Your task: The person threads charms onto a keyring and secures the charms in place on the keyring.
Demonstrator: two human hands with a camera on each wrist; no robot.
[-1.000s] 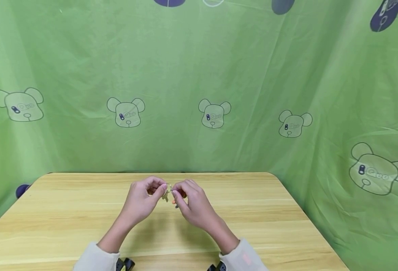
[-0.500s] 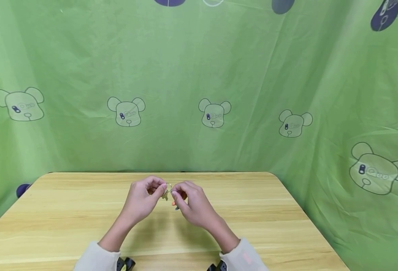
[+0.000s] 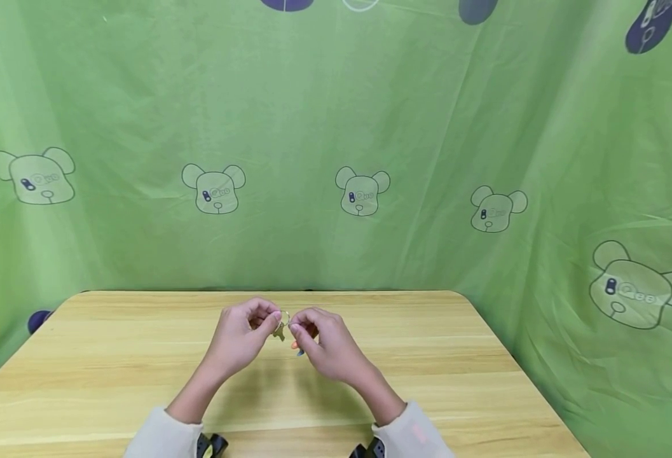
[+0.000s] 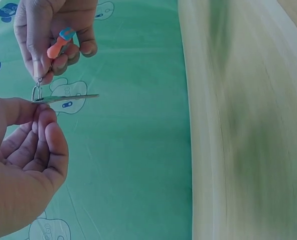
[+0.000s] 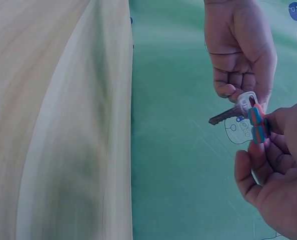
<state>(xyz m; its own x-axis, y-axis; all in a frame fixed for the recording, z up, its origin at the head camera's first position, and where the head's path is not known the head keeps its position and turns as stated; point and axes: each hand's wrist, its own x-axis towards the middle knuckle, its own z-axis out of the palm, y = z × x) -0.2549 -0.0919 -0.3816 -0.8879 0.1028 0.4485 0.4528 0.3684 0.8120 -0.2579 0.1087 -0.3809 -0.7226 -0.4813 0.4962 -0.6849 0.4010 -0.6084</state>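
My left hand (image 3: 243,334) and right hand (image 3: 325,340) meet above the table's far half. Between their fingertips stretches a thin metal key ring (image 3: 287,316), its left side pinched by my left thumb and finger. A key (image 5: 227,115) hangs on it, close to my left fingertips; the left wrist view shows that key (image 4: 71,98) nearly edge-on. On the other side my right thumb and finger pinch the small keychain where it joins the ring. Its orange and blue charm (image 4: 61,43) dangles below the right fingers. The exact join is hidden by the fingertips.
Beneath both hands lies a light wooden table (image 3: 112,356) with rounded far corners. A green curtain (image 3: 290,242) printed with bear heads hangs behind and at the right. Dark wrist cameras (image 3: 212,445) sit at the sleeves.
Both hands stay almost still, still pinching the ring and keychain. The key and the charm have swayed slightly.
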